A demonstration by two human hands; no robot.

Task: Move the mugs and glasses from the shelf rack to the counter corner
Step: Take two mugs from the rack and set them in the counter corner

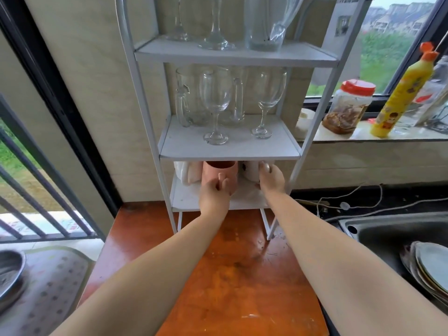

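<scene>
Both arms reach far over the worktop point(232, 275) to rack's point(145, 98) bottom shelf. L hand point(214, 194): grip curled on pink mug's point(219, 174) handle. R hand point(271, 178): fingers wrapped round white mug point(252, 169), just right of pink.

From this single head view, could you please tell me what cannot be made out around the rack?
- Top-shelf glasses: bowls cut off by the frame's upper edge.
- White mug: mostly hidden by the shelf above and the right hand.
- Pink mug handle: covered by the left hand; exact grip unclear.
- Leftmost mug: half hidden behind the pink mug.
</scene>
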